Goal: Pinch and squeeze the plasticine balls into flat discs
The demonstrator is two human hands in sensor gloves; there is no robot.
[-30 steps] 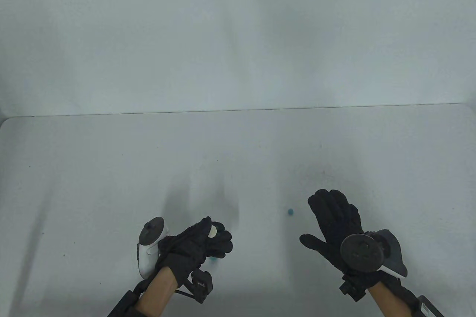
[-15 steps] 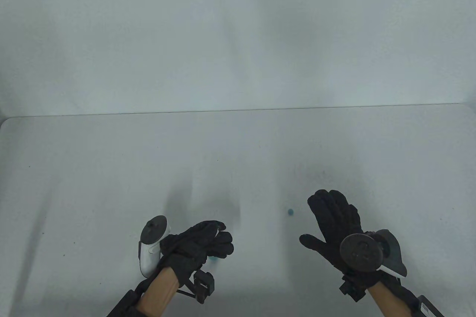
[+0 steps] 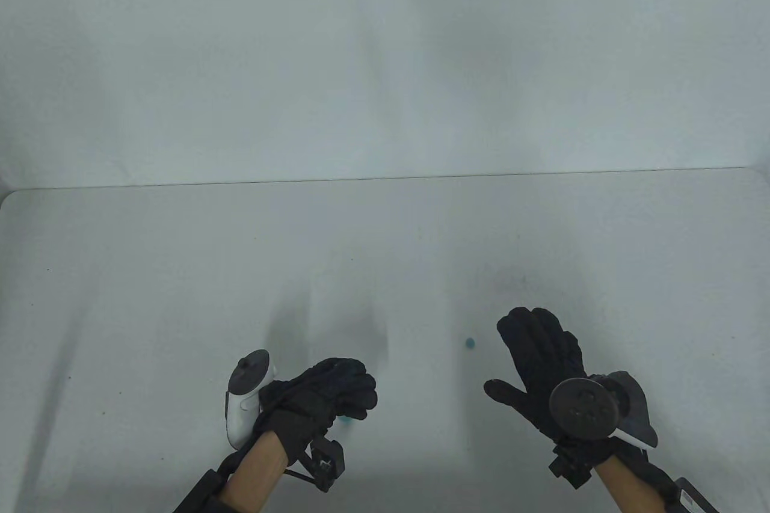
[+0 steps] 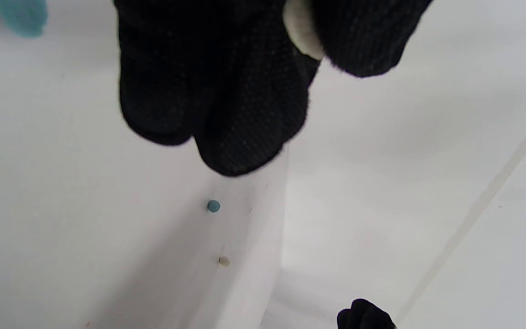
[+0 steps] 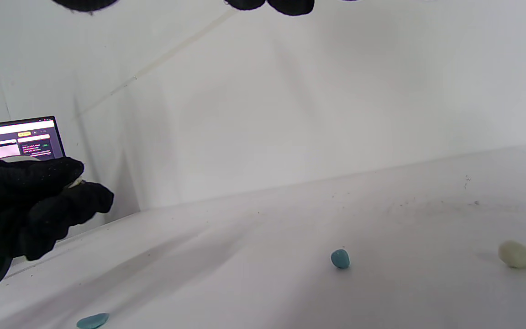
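Observation:
My left hand [image 3: 360, 385] is curled low over the near table and pinches a white plasticine piece [image 4: 302, 34] between thumb and fingers. The piece also shows in the right wrist view [image 5: 75, 183] and is hidden in the table view. A flattened teal piece [image 3: 344, 417] lies on the table just under that hand. A small teal ball [image 3: 470, 343] lies between the hands. My right hand [image 3: 512, 356] is open and spread, palm down, holding nothing. A cream ball [image 5: 516, 254] lies near it, hidden under it in the table view.
The white table [image 3: 180, 272] ends at a far edge against a white backdrop [image 3: 385, 56]. A laptop screen [image 5: 14, 137] stands off to the left. Small dark specks mark the table near the right hand.
The left fingers have closed further over the white piece, which showed between them a second ago and is now hidden in the table view. The right hand has not moved.

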